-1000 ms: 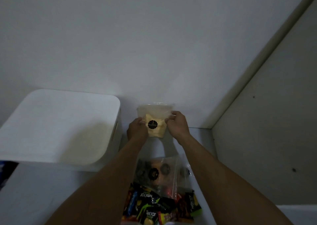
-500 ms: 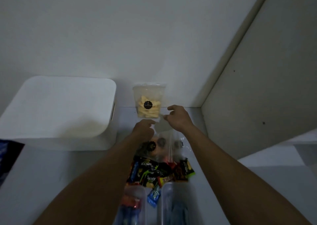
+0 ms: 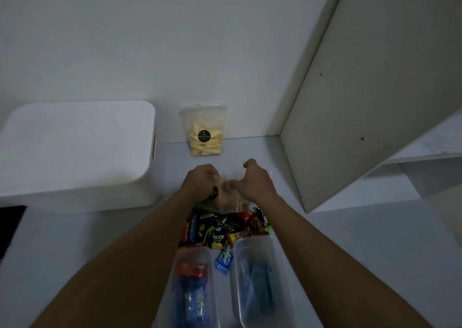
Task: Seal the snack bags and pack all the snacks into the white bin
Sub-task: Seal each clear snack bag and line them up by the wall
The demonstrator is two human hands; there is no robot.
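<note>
Clear plastic is gripped from both sides: the top of a see-through bag (image 3: 226, 196) holding dark round snacks is pinched between the left hand (image 3: 200, 181) and the right hand (image 3: 252, 180), each closed on its own corner of the bag's mouth. Whether the bag's strip is pressed shut cannot be told, as the plastic between the hands is blurred. Beyond the hands, a second clear bag (image 3: 203, 130) of pale yellow chips with a round black sticker is stood upright against the white wall (image 3: 175, 40), well apart from the fingers. The white bin (image 3: 75, 150) is seen to the left on the pale surface (image 3: 337, 240), its slot handle turned toward the chip bag. Nearer the body, just below the held bag, a heap of wrapped snacks (image 3: 225, 227) in black, green, red and orange is spread out, partly covered by the bag's lower edge. Two clear tubs are set side by side at the bottom: the left tub (image 3: 193, 290) is filled with blue and red packets, the right tub (image 3: 261, 280) with blue wrappers, and a blue candy wrapper (image 3: 225, 257) is lodged between them. A beige panel (image 3: 362, 102) is raised at the right.
</note>
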